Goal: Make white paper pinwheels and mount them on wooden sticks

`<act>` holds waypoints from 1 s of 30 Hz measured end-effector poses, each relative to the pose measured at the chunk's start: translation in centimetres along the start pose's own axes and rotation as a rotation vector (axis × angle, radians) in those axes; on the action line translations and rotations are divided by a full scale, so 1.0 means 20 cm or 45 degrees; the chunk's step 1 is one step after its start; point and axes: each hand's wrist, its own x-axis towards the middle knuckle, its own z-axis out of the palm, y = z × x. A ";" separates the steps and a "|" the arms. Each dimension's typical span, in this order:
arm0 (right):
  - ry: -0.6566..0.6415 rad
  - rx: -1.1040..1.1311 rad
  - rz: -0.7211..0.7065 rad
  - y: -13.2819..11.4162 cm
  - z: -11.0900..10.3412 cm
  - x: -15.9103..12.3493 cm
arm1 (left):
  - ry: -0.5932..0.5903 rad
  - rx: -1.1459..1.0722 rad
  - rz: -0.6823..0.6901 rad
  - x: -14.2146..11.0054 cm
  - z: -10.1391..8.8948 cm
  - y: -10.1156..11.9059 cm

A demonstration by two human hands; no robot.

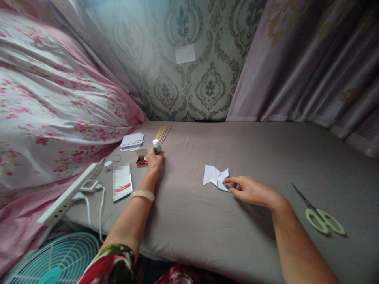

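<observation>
My left hand [155, 159] is closed around a small green bottle with a white cap [157, 146], at the far left part of the cloth-covered surface. Just left of that hand sits a small open red box [141, 159] with dark little things in it. Several thin wooden sticks [162, 134] lie behind the bottle. Near the middle, a white paper [214, 176] folded into a pinwheel-like shape lies on the cloth. My right hand [251, 191] has thumb and forefinger on its right edge, the other fingers curled. Scissors with light green handles [321, 221] lie to the right.
A stack of white paper [132, 141] lies at the back left. Nearer are a phone-like flat item [122, 184], partly blurred, and a white power strip [71, 193] with plugged-in cables. A teal fan [56, 260] stands below the left edge. Curtains [275, 79] hang behind.
</observation>
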 end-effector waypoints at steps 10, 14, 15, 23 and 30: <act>0.059 0.042 0.011 0.00 -0.02 0.00 | 0.007 0.008 -0.080 -0.01 -0.01 0.01; 0.071 0.060 0.023 0.01 -0.02 0.00 | 0.020 -0.015 -0.154 -0.03 -0.01 0.02; 0.075 0.060 0.028 0.01 -0.02 0.00 | 0.024 -0.014 -0.179 -0.03 -0.02 0.02; 0.184 0.013 0.070 0.03 -0.04 0.01 | -0.129 0.037 -0.087 -0.22 -0.08 0.05; 0.622 -0.107 0.117 0.07 0.05 0.14 | -0.866 0.022 0.377 -0.52 0.02 0.33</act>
